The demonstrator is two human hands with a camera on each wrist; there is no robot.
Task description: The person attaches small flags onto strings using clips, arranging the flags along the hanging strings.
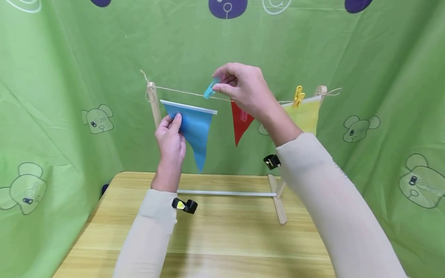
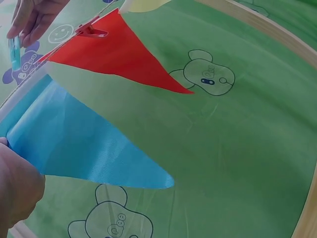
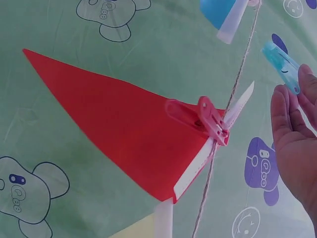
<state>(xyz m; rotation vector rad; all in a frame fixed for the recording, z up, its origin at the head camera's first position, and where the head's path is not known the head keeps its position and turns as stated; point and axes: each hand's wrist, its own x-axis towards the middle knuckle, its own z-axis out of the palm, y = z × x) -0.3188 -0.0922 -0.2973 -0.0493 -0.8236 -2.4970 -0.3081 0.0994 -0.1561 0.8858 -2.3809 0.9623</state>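
My left hand (image 1: 171, 139) pinches a blue triangular pennant (image 1: 194, 125) near its white top edge, thumb in front. The pennant's point hangs down, and its top edge lies just below the string (image 1: 180, 92) in the head view. In my right hand (image 1: 243, 87) a light blue clothespin (image 3: 282, 67) is pinched between thumb and fingers, close to the string. A red pennant (image 3: 124, 134) hangs from the string by a red clothespin (image 3: 213, 121), right of the blue one. Farther right, a yellow clothespin (image 1: 298, 97) holds a yellow pennant (image 1: 306, 116), partly hidden by my right arm.
The string runs between two wooden posts, the left post (image 1: 154, 104) and the right post (image 1: 320, 92). A white rod (image 1: 226, 193) joins the stand low down, near a wooden foot (image 1: 278, 204) on the table (image 1: 222, 239). A green printed curtain (image 1: 104, 50) surrounds it.
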